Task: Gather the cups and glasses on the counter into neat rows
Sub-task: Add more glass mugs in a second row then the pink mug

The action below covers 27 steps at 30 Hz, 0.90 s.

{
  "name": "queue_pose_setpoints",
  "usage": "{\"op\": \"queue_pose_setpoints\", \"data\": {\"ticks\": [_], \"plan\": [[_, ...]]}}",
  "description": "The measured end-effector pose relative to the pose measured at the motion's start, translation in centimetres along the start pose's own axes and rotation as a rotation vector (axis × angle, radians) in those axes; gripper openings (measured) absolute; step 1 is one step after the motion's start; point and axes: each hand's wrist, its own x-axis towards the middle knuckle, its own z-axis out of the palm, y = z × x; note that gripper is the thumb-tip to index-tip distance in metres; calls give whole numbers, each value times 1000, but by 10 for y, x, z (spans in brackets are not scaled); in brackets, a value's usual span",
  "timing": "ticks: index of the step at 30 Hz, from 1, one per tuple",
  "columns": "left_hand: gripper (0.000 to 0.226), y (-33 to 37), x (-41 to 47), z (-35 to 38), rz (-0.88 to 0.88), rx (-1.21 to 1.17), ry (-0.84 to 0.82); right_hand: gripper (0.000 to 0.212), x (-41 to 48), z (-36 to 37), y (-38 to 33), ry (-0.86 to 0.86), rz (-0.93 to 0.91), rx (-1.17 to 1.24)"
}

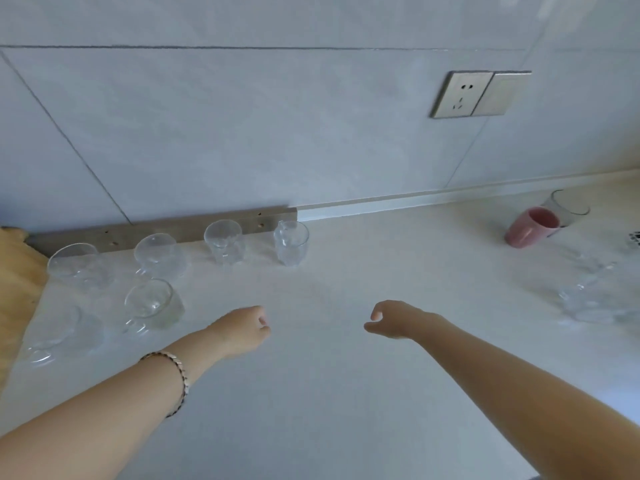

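Several clear glasses stand at the left of the white counter [329,393]. The back row along the wall holds a wide glass [74,265], a round one [157,254], a tumbler [223,242] and a taller glass [291,242]. In front of them stand a glass cup [152,304] and a blurred glass [52,337]. At the far right a pink cup [531,226] stands beside a clear glass [568,207], with more blurred clear glasses [585,299] nearer me. My left hand [242,329] hovers over mid-counter, fingers curled, holding nothing. My right hand [398,318] hovers opposite it, fingers loosely apart, empty.
A wooden board [17,271] lies at the left edge. A grey metal strip [173,225] runs along the foot of the tiled wall. A socket plate [464,95] is on the wall. A dark patterned object [635,239] peeks in at the right edge.
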Motion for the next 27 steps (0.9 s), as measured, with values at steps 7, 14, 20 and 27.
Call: {"op": "queue_pose_setpoints", "data": {"ticks": [7, 14, 20, 27], "plan": [[23, 176, 54, 60, 166, 154, -253, 46, -25, -11, 168, 8, 77, 78], [32, 360, 77, 120, 209, 129, -271, 39, -36, -27, 342, 122, 150, 150], [20, 449, 76, 150, 217, 82, -314, 41, -39, -67, 440, 456, 180, 181], [9, 454, 79, 158, 130, 160, -308, 83, -12, -60, 493, 288, 212, 162]]}}
